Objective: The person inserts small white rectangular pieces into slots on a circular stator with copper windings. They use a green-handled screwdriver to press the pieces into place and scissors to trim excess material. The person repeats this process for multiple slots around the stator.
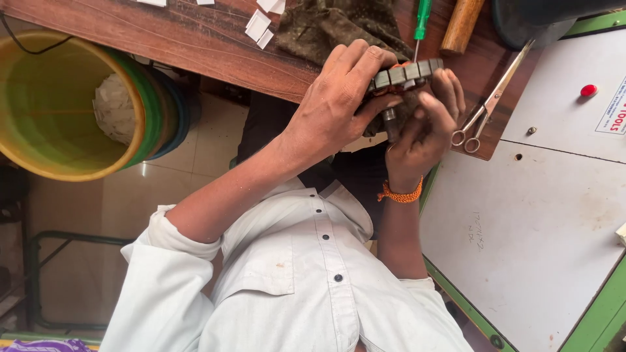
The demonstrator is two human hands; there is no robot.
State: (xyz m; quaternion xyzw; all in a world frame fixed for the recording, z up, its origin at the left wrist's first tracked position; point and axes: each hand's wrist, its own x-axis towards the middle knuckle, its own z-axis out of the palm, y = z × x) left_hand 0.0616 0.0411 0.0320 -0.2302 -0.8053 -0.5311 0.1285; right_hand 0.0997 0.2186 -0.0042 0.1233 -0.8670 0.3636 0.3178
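The person's left hand (339,107) is curled over the top and near side of a round grey metal motor core with slotted steel segments and reddish copper windings (407,72). The right hand (424,130), which wears an orange thread band at the wrist, closes on the core from below, fingers pressed to its rim and to a short steel stub under it. Both hands grip it, and it sits raised above the front edge of the brown wooden counter (195,39), not resting on it.

The core looks heavy for its size and fully rigid, being stacked steel. The outer rim is probably the safe place to hold it, since the segment edges give a sure grip. The windings seem the delicate part, as thin wire could nick or shift under pressure.

Nearby on the counter lie a pair of steel scissors (486,107), a green-handled screwdriver (422,19), a wooden tool handle (462,23), a dark mottled cloth (339,26) and small white paper slips (259,26). A yellow plastic bucket (39,150) stands to the left.
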